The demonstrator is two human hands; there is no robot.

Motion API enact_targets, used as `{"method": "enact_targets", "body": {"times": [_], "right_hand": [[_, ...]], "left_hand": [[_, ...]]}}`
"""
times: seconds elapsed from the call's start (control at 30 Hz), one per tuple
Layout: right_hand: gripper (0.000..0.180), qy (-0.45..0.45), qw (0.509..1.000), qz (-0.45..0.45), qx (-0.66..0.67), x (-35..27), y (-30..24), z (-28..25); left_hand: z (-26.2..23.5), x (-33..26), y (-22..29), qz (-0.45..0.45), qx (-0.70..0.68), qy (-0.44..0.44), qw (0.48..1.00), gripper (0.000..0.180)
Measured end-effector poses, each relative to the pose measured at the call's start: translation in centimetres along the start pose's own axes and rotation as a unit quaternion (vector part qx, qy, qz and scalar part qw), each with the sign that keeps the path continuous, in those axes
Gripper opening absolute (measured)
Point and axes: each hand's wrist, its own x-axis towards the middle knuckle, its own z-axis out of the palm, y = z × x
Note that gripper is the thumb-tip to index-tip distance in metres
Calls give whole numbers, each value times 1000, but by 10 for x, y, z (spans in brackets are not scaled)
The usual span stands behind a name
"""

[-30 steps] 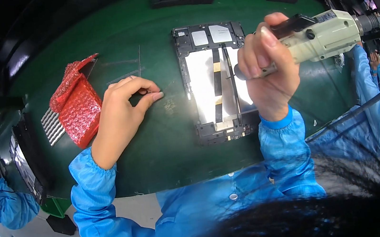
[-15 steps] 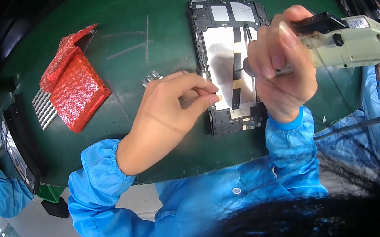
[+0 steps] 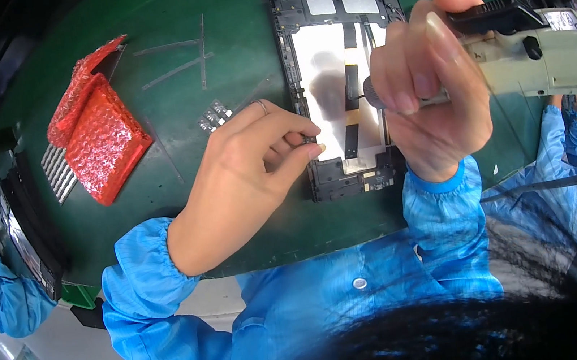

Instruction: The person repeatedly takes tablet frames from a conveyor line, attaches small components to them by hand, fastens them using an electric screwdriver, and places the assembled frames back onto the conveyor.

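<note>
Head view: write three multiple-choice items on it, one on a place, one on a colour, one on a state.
1. Where does the red bubble-wrap pouch lie relative to the opened tablet?
A. To its left on the green mat
B. On top of it
C. To its right

2. What colour are the sleeves of the person at work?
A. White
B. Blue
C. Black

3. What is the right hand doing?
A. Lying flat on the mat
B. Gripping the pale electric screwdriver
C. Holding the pouch

Answers:
1. A, the pouch sits on the mat well left of the tablet, apart from it.
2. B, both forearms are in bright blue fabric.
3. B, its fingers wrap the screwdriver above the tablet, while the left hand pinches its fingertips by the tablet's left edge.
</note>
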Motion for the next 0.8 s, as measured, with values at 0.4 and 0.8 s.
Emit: {"method": "enact_targets", "body": {"times": [0.4, 0.8], "right_hand": [[35, -22, 1000, 19, 6, 1, -3, 0], [34, 2, 999, 45, -16, -1, -9, 9]], "left_hand": [[-9, 0, 10, -105, -86, -56, 989, 14], [-10, 8, -2, -102, -124, -66, 985, 22]]}}
